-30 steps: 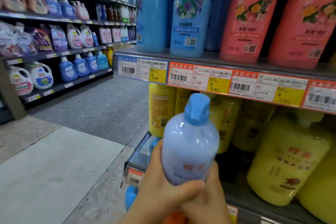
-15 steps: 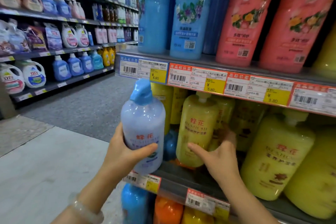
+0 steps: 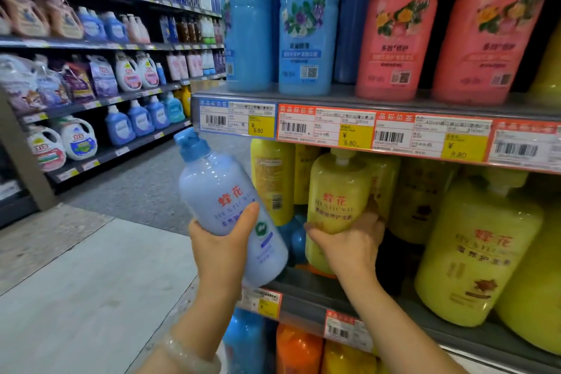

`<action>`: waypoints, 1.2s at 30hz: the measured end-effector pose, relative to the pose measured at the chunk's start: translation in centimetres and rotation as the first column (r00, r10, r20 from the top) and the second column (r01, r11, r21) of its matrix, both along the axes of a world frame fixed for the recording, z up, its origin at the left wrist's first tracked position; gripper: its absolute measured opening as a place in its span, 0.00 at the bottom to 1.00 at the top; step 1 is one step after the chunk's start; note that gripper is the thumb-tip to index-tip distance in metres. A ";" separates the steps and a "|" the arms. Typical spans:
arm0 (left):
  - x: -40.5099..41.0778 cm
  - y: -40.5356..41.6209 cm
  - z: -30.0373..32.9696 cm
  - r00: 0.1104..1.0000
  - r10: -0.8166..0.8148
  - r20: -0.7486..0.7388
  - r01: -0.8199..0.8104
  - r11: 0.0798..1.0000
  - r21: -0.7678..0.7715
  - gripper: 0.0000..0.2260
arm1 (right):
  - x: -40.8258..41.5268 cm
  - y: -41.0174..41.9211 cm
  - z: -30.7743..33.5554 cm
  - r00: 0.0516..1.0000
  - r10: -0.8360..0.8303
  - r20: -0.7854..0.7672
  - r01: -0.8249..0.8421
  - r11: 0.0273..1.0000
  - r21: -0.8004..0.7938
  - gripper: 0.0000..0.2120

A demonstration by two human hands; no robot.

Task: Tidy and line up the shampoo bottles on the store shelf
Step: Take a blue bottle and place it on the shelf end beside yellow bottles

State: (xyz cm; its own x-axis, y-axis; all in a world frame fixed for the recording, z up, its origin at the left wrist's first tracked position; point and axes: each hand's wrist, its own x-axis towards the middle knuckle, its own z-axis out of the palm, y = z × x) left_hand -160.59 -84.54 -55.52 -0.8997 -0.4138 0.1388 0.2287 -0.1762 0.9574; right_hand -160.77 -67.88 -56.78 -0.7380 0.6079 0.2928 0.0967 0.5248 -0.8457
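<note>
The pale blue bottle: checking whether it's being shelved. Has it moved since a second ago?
Yes. The pale blue bottle went left, from before the yellow bottles to past the shelf end, now tilted.

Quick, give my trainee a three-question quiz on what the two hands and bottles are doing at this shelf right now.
1. True or false: the pale blue bottle stands upright on the shelf.
2. Which hand grips the yellow bottle?
3. The pale blue bottle's cap points: A) up and left, B) straight down, C) right.

Key
1. False: the left hand holds it tilted, in front of the shelf.
2. The right hand.
3. A.
</note>
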 end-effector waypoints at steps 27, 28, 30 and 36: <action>-1.8 1.1 -2.8 0.906 -0.422 0.041 0.399 0.815 -0.420 0.45 | 6.0 3.0 -3.3 1.000 -0.006 -0.028 0.002 0.993 -0.118 0.51; -1.9 1.0 -2.8 0.905 -0.424 0.042 0.401 0.814 -0.420 0.41 | 6.0 3.0 -3.4 0.999 -0.021 -0.024 0.019 0.994 -0.109 0.50; -2.1 0.7 -2.6 0.891 -0.452 0.041 0.427 0.805 -0.412 0.35 | 6.0 2.8 -3.6 0.999 -0.046 -0.024 0.043 0.993 -0.107 0.50; -3.0 -0.3 -2.9 0.852 -0.523 0.031 0.490 0.775 -0.400 0.35 | 6.0 1.5 -3.7 0.991 -0.127 -0.045 0.123 0.988 -0.093 0.50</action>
